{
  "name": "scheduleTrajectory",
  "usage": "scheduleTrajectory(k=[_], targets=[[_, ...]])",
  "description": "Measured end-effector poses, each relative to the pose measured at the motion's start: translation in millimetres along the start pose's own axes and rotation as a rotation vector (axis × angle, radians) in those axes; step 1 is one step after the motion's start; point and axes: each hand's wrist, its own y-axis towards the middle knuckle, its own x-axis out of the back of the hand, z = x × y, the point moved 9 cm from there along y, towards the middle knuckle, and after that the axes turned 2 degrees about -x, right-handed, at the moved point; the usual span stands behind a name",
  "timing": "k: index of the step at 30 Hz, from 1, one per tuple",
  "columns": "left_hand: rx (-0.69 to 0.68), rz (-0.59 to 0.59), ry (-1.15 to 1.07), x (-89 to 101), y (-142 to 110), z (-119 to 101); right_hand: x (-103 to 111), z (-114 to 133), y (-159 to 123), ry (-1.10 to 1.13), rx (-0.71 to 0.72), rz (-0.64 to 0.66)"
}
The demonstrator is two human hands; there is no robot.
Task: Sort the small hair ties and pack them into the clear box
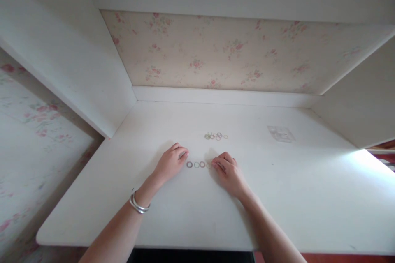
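Observation:
A row of small thin rings lies on the white desk top between my hands. At its left end is a dark ring, then a pale ring and a reddish-brown ring. My right hand is at the right end, thumb and fingers pinched at the edge of a yellowish ring, partly hidden by the fingertips. Left of the row rests my left hand, fingers curled and thumb close to the index finger, with nothing visible in them. A silver bangle circles the left wrist.
Farther back lies a loose cluster of several rings. A clear plastic case lies toward the right of the desk top. White side panels and a flowered back wall enclose the desk, with an overhead board above.

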Motion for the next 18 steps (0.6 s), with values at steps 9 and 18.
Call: scheduleTrajectory(k=[9,18], targets=[[0.039,0.007,0.053,-6.4,-2.7,4.8,-11.7,11.6,-4.0,-0.075,0.091,0.092],[0.049,0.004,0.068,-6.0,-3.1,5.3,-13.9,13.2,-1.4,-0.149,0.080,0.080]])
